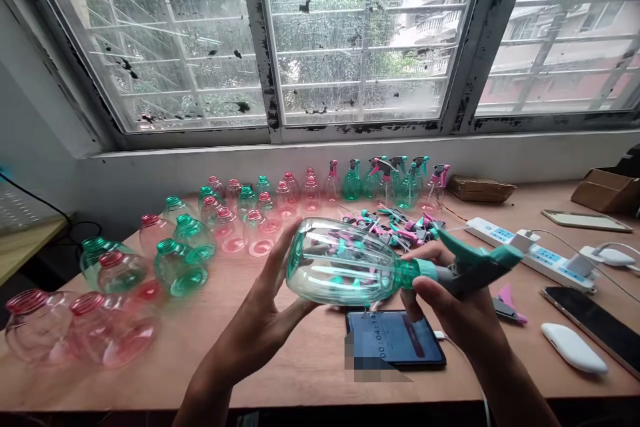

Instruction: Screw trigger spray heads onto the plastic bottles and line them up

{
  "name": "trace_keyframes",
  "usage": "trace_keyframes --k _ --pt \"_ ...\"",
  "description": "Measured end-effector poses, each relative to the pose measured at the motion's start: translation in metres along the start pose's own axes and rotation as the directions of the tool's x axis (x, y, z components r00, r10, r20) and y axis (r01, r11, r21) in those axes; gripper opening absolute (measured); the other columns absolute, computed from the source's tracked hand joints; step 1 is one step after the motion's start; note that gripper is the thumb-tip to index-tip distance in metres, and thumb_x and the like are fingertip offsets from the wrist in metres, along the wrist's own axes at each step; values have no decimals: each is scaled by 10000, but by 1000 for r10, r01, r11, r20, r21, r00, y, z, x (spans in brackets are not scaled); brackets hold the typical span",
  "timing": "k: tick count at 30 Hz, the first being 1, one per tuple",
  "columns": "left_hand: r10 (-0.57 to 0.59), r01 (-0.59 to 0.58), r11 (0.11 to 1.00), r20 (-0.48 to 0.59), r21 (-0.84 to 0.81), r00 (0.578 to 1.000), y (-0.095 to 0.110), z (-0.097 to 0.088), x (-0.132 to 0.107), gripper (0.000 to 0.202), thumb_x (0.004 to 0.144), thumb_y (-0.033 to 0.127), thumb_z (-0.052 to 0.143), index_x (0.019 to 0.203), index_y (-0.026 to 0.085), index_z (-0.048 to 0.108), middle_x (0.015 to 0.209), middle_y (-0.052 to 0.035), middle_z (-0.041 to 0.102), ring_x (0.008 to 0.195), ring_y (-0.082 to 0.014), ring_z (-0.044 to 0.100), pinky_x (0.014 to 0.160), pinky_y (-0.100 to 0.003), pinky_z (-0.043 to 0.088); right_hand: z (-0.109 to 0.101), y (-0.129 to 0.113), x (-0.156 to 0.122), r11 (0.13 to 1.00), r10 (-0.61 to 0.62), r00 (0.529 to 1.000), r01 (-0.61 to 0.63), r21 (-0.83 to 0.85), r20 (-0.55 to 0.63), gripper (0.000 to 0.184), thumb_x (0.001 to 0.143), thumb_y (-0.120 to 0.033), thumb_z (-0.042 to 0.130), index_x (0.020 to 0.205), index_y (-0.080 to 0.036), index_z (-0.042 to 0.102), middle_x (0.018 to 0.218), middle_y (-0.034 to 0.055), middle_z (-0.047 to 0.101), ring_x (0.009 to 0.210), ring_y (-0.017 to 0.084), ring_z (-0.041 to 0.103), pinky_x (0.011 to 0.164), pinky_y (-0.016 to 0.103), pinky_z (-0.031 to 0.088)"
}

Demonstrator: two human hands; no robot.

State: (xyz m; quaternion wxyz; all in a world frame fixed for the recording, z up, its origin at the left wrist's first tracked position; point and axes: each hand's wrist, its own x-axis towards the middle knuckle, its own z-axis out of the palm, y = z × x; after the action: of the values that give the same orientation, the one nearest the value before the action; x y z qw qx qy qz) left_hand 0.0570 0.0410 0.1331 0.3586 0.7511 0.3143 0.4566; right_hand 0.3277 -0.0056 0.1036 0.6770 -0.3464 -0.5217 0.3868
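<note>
I hold a clear green spray bottle (340, 267) on its side above the table. My left hand (270, 307) cups the bottle's base with fingers spread round it. My right hand (445, 300) grips the neck and the grey-and-teal trigger sprayer head (475, 263) fitted to the bottle. Below them lies a phone (395, 340) showing a running timer.
Several empty pink and green bottles (180, 260) lie and stand on the wooden table (280, 373) at left and back. Assembled spray bottles (385, 180) line the wall; loose sprayer heads (395, 223) lie in a pile. A power strip (520, 243), phones and a white case (573, 347) sit right.
</note>
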Motion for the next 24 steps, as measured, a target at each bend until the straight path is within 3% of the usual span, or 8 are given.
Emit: trace_keyframes --k 4,9,12,15,17,20,24 --pt "-19 19 1000 -12 -6 1000 2 5 0 1165 837 341 911 1726 467 170 1671 -95 563 1521 -414 565 1266 -615 441 5 0 -1 998 28 999 -29 -54 -19 405 860 -507 923 1077 -250 697 562 -41 730 431 168 638 401 256 509" --pt "-34 38 998 78 -53 996 5 5 1 999 860 363 889 1693 412 339 1582 -98 652 1453 -410 634 1244 -565 501 5 -2 -2 998 49 999 -48 -50 16 410 876 -524 906 1053 -262 644 580 -44 756 428 156 611 389 242 490" --pt "16 -16 1000 25 21 1000 -1 4 -5 1052 897 283 848 1717 471 217 1658 -93 576 1511 -403 577 1270 -616 443 6 -4 -3 996 92 995 -93 11 30 404 896 -547 877 1012 -248 630 551 -26 744 429 168 618 344 219 427" --pt "23 -23 1000 -25 12 999 -3 6 -8 1175 848 274 894 1730 468 142 1703 -106 521 1563 -419 507 1283 -635 406 6 -4 -5 994 104 994 -103 -19 21 374 902 -526 876 997 -242 653 582 8 765 456 190 645 285 203 365" --pt "8 -8 1000 -22 -12 1000 0 7 -6 1137 833 361 912 1727 437 214 1711 -104 511 1580 -427 480 1289 -605 419 5 -5 -6 994 95 995 -95 -58 13 365 890 -511 893 1017 -254 666 601 2 773 459 185 639 284 202 381" --pt "11 -11 1000 7 -20 1000 2 6 -3 888 921 471 813 1687 410 369 1703 -88 522 1575 -419 488 1297 -578 428 2 -4 -6 991 98 995 -94 -98 31 364 870 -482 919 1030 -257 681 643 -9 784 439 159 615 306 211 422" --pt "72 -74 996 30 56 997 -5 6 -5 966 962 343 785 1705 527 196 1759 -43 442 1558 -396 521 1280 -628 423 0 -5 -5 996 89 995 -88 -21 53 381 873 -504 915 1011 -248 670 610 -9 793 474 168 670 416 247 542"
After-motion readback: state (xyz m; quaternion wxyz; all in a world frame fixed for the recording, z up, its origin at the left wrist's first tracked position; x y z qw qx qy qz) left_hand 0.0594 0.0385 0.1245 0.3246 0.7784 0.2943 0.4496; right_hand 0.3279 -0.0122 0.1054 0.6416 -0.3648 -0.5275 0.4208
